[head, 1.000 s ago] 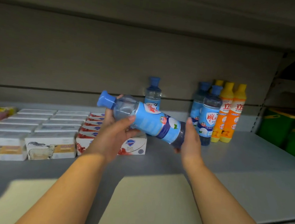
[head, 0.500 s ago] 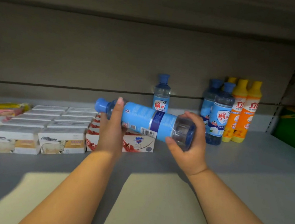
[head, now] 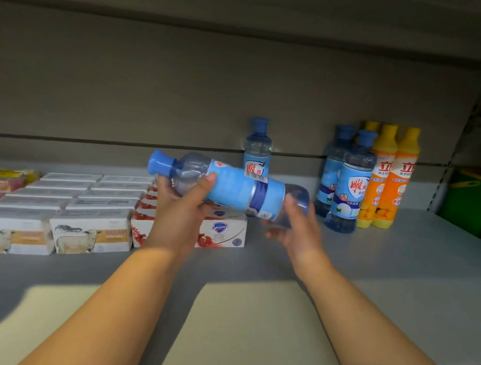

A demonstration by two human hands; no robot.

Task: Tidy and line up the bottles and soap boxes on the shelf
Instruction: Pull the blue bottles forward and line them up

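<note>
Left hand (head: 182, 205) wraps the shoulder end of the blue bottle (head: 238, 189), thumb pressed over the clear plastic, fingers curled underneath just short of the cap. Right hand (head: 297, 228) cups the base end, thumb over the top, fingers curled below. Both hands have it, and the bottle lies sideways in the air between them. The cap points out past the left hand and the base dips a little toward the right, clear above the shelf (head: 403, 278).

Look at it: clear body, blue cap, pale blue label with a darker band. The barcode faces the camera, so the front of the label seems to face away.

Straight beyond the hands, one matching bottle (head: 257, 148) stands alone against the back wall. Beyond the right hand a pair of blue bottles (head: 351, 183) stands upright, just beside the orange bottles (head: 388, 176) further out. Under and beyond the left hand sit the red-and-white soap boxes (head: 221, 231), then the white soap boxes (head: 92, 194) in tidy rows.

Progress, as I read it: the boxes look lined up, and the orange bottles too. What's left is to stand this bottle upright with its mates and bring in the lone one at the back.
</note>
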